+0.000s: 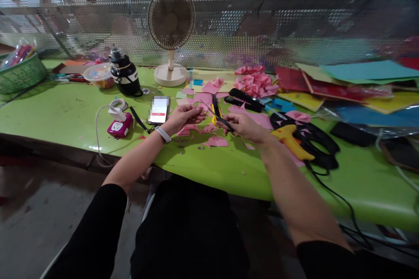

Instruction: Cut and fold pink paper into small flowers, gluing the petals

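Observation:
My right hand [244, 126] is closed round the dark handles of a pair of scissors [221, 119]. The slim blades point up and left, toward my left hand [188, 117]. That hand has its thumb and fingers pinched together; whatever lies between them is too small to make out. Pink paper scraps [217, 141] are scattered on the table under and around both hands. Just beyond the scissors lies a yellow and black box cutter [214, 109], partly covered by them. A black stapler [245, 100] rests behind my right hand.
Folded pink paper pieces [255, 82] are heaped at the back. A yellow glue gun [292, 141] and coloured sheets [356, 83] lie right. Leftward are a phone [159, 110], a magenta power adapter [120, 126] and a black bottle [124, 75]. A fan [170, 74] stands behind on the green table [65, 117].

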A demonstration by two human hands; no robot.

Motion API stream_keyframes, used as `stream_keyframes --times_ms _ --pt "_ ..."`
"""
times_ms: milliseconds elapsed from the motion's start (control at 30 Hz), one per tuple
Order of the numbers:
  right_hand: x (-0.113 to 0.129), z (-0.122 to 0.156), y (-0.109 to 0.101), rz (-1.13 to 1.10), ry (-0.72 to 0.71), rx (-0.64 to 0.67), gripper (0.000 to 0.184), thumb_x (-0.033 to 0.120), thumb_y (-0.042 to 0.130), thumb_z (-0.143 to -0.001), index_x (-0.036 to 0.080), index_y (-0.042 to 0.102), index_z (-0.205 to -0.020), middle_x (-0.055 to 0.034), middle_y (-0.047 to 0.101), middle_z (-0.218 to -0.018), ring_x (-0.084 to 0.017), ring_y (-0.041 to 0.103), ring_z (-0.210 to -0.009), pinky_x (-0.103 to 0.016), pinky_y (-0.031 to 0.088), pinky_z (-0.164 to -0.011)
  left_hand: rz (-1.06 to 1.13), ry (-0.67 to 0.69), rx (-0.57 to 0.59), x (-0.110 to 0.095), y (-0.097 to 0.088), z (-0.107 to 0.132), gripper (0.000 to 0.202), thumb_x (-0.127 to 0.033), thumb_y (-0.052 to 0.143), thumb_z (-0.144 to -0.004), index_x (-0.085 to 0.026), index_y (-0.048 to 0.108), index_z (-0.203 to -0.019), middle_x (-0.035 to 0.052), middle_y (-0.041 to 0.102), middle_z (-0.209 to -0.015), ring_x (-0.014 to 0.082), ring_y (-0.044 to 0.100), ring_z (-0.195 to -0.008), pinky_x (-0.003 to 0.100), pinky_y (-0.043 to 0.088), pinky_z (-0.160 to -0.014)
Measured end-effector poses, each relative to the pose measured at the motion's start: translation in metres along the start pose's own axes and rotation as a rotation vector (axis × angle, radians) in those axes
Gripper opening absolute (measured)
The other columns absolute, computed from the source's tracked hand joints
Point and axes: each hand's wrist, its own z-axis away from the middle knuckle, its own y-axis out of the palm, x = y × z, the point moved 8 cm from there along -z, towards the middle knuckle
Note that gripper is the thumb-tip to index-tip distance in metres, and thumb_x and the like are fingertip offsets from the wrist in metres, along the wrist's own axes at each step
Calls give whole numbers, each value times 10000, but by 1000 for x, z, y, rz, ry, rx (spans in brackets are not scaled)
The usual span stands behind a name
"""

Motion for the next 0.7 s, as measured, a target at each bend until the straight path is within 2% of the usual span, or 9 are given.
stream_keyframes --times_ms 200,533,700 --pt "-1 -1 1 1 -19 42 555 674 804 -667 167 631 -813 11 576 -658 -90 430 -545 -251 273 -477 -33 -12 29 2 4 2 105 -185 721 -895 -87 702 -927 68 775 -841 76 719 -687 219 571 -741" --pt "0 1 4 -13 -17 7 584 703 792 -670 159 623 -801 7 585 -613 -66 362 -479 -251 204 -454 -49 0 17 4 -4 -1 144 -222 725 -897 -94 706 -959 92 786 -917 95 743 -777 208 563 -729" --pt "-3 -1 2 -19 3 11 602 714 813 -623 164 616 -764 13 574 -580 -60 343 -450 -250 186 -435 -64 4 -4 2 -5 1 141 -227 727 -894 -105 709 -963 88 788 -948 97 747 -806 201 554 -720"
